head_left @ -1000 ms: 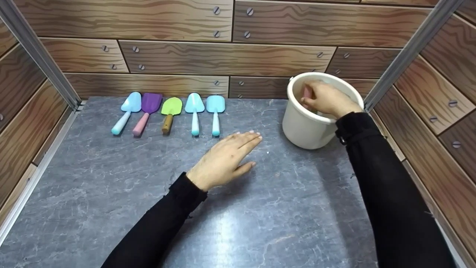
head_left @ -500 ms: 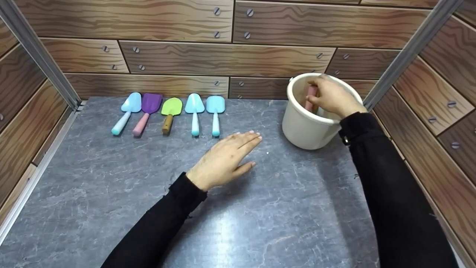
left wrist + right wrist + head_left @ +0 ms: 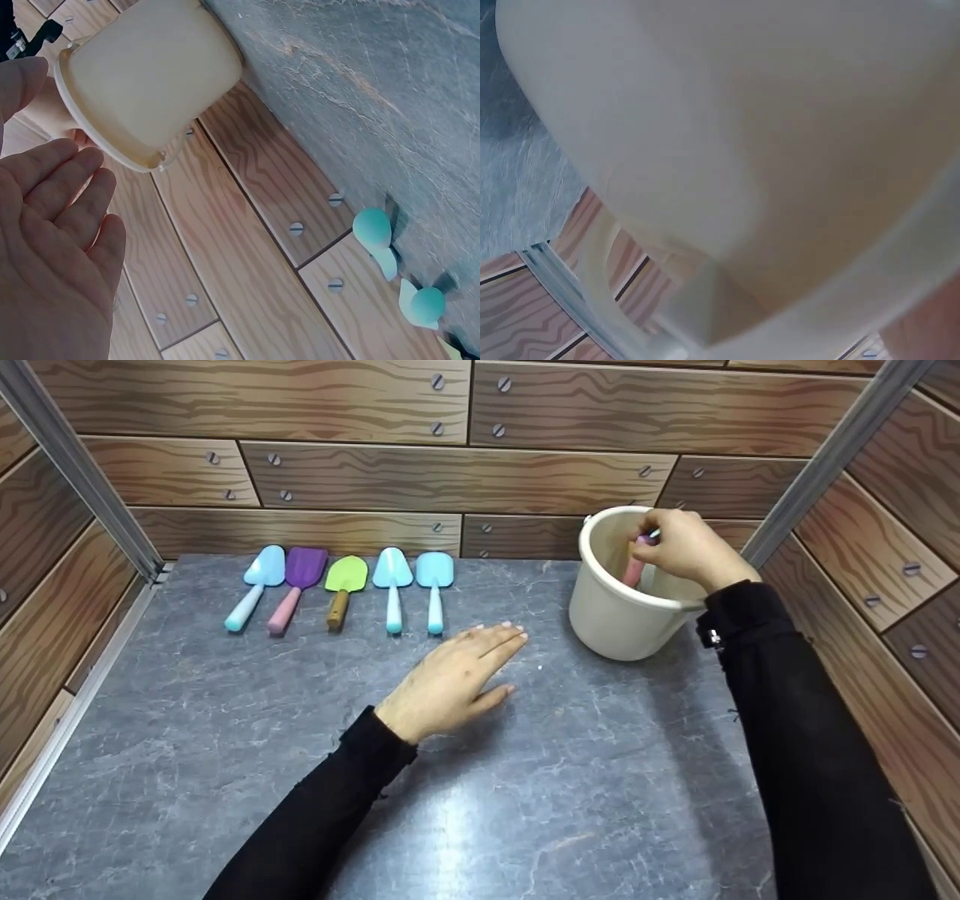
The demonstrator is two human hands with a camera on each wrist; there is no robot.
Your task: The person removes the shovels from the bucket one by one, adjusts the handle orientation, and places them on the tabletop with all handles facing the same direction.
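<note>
In the head view, my right hand (image 3: 694,544) reaches over the rim into a cream bucket (image 3: 626,619) at the back right. Its thumb and fingers pinch the upper end of a pink handle (image 3: 634,570) that stands tilted in the bucket. Small purple and teal bits show at those fingertips; what lies lower inside is hidden. My left hand (image 3: 454,682) holds nothing and hovers palm down over the table, left of the bucket. In the left wrist view, the fingers of that left hand (image 3: 64,225) are relaxed. The right wrist view shows mostly bucket wall (image 3: 675,135).
Several toy trowels lie in a row by the back wall: a light blue one (image 3: 257,585), a purple one with a pink handle (image 3: 298,585), a green one (image 3: 345,585) and two more blue. Wood-patterned walls (image 3: 360,476) enclose the grey table (image 3: 225,780).
My right hand has shifted right and slightly up within the bucket's opening, the pink handle moving right with it. The left hand and the trowels have stayed put.
</note>
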